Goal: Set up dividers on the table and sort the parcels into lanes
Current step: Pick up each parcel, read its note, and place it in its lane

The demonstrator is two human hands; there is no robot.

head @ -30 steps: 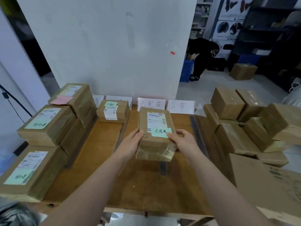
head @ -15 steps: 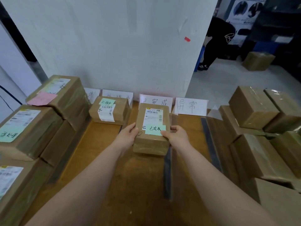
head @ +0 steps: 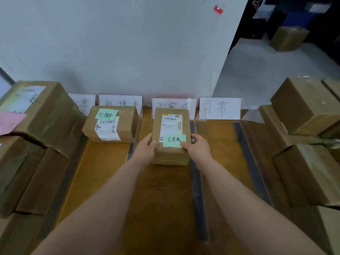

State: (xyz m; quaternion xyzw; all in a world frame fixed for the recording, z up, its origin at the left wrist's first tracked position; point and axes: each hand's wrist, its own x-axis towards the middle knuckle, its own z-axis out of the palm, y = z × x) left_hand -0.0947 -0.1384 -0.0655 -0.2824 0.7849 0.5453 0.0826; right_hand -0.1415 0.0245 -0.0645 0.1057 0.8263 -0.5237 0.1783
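A small brown parcel [head: 171, 124] with a white shipping label and a green sticky note lies in the third lane of the wooden table [head: 161, 199], just in front of a handwritten white card [head: 172, 105]. My left hand [head: 146, 150] grips its left side and my right hand [head: 197, 147] grips its right side. Dark tape strips [head: 197, 190] run front to back as lane dividers. Another parcel [head: 110, 124] with a green note rests in the lane to the left. The lane on the right, under its own card [head: 219, 108], holds nothing.
Stacked brown parcels [head: 38, 129] crowd the table's left side. More stacked boxes [head: 301, 129] fill the right edge. A white wall [head: 119, 43] stands right behind the cards. One carton [head: 288, 38] sits on the floor far right.
Both hands have carried the parcel forward and down, away from me, toward the card at the back of the third lane. My view has moved closer to the table.
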